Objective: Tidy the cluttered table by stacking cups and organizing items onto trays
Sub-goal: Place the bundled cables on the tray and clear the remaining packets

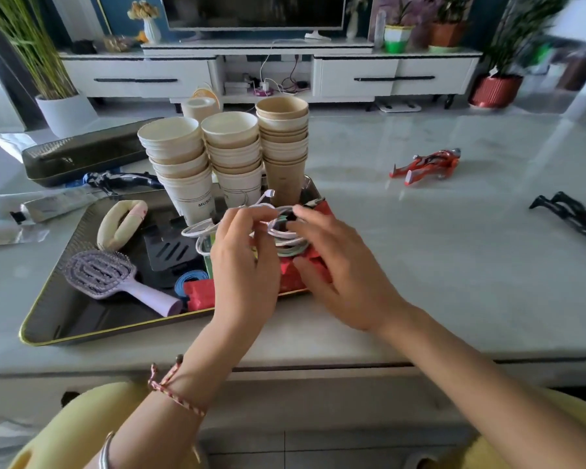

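Three stacks of paper cups (232,154) stand at the far end of a dark gold-rimmed tray (65,314). Over the tray's right side, my left hand (242,265) and my right hand (332,265) both grip a coiled white cable (285,238), its plug end sticking up toward the cups. Red packets (200,294) lie under my hands. Also in the tray are a lilac hairbrush (109,277), a cream hair roll (122,223), a black stand (171,250) and a blue band (190,277).
A red toy figure (427,165) and a black toy figure (569,214) lie on the marble table to the right. Left of the tray are a black case (85,152), tubes (55,204) and a dark blue figure (119,181). A lone cup (198,108) stands behind the stacks.
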### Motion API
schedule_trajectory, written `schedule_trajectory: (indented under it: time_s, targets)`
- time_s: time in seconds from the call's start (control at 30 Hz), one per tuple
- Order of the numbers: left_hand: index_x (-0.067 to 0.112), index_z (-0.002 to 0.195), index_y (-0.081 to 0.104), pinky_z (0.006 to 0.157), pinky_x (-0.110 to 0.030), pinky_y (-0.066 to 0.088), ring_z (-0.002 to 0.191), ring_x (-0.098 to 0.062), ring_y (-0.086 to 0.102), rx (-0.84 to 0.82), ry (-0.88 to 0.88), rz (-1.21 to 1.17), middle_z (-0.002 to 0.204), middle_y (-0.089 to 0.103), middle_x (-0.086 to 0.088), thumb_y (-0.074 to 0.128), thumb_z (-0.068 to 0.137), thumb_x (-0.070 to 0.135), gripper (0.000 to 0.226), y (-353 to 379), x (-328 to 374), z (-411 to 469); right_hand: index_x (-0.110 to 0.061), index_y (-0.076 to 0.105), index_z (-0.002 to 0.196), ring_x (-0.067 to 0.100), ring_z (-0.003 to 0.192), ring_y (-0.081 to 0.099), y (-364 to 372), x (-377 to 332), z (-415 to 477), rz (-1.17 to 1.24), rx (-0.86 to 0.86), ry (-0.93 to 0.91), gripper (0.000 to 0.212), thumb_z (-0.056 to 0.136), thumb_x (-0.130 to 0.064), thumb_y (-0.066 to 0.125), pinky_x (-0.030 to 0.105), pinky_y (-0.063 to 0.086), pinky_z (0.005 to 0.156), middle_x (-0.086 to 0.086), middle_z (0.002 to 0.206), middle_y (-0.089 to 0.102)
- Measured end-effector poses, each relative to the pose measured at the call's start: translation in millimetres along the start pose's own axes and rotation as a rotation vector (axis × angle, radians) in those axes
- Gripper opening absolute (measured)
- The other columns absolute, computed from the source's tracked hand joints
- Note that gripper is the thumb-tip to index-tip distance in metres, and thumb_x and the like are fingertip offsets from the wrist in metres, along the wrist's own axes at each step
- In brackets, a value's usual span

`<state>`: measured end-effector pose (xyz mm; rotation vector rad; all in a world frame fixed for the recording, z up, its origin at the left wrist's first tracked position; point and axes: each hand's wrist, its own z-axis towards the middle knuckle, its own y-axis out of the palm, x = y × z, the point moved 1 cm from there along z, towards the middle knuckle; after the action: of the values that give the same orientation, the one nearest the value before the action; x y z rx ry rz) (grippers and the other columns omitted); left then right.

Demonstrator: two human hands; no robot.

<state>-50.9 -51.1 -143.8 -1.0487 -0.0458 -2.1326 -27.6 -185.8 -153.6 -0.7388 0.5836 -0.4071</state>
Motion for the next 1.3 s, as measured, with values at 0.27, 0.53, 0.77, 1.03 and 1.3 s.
schedule_trajectory:
  time_s: [0.27,0.53,0.77,1.03,1.3]
  targets:
    - [0.004,0.095,0.064,0.070,-0.021,0.036,0.082,-0.016,0.049,-0.368,0.083,-0.040,0.094,0.053,-0.002,0.046,0.081,-0.008,0.026,70,16,14,-0.005,0.038,0.137,0.035,0.125,0.039,-40,146,-6,-0.206,0.044,0.773,0.050,0.090,-0.015,0.052,0.036,0.028,0.103,0.020,0.136,0.044]
    - [0.009,0.093,0.065,0.065,-0.009,0.031,0.071,-0.007,0.043,-0.387,0.025,-0.036,0.095,0.051,0.003,0.047,0.085,-0.007,0.025,79,12,19,-0.023,0.018,0.147,0.037,0.137,0.019,-31,201,23,-0.507,-0.091,0.791,0.063,0.092,-0.036,0.047,0.044,0.020,0.108,0.021,0.154,0.003]
    - [0.011,0.092,0.064,0.063,-0.009,0.030,0.067,-0.007,0.043,-0.393,-0.015,-0.083,0.096,0.053,0.004,0.046,0.086,-0.005,0.025,81,15,22,-0.013,0.047,0.129,0.033,0.126,0.032,-23,224,39,-0.600,-0.111,0.724,0.042,0.092,-0.031,0.043,0.044,0.027,0.101,0.013,0.140,0.037]
    - [0.010,0.094,0.064,0.074,-0.017,0.042,0.085,-0.003,0.049,-0.387,-0.009,-0.087,0.100,0.055,0.003,0.047,0.086,-0.007,0.026,64,15,20,-0.012,0.053,0.090,0.024,0.084,0.058,-31,190,37,-0.258,0.122,0.737,0.024,0.086,-0.034,0.060,0.030,0.036,0.064,-0.002,0.073,0.060]
    - [0.018,0.086,0.063,0.068,-0.005,0.034,0.085,-0.001,0.051,-0.351,-0.013,-0.075,0.097,0.055,0.008,0.050,0.084,-0.006,0.027,52,11,18,-0.015,0.062,0.074,0.029,0.087,0.062,-41,156,31,-0.447,-0.134,0.889,0.026,0.076,-0.040,0.059,0.033,0.043,0.074,0.002,0.072,0.061]
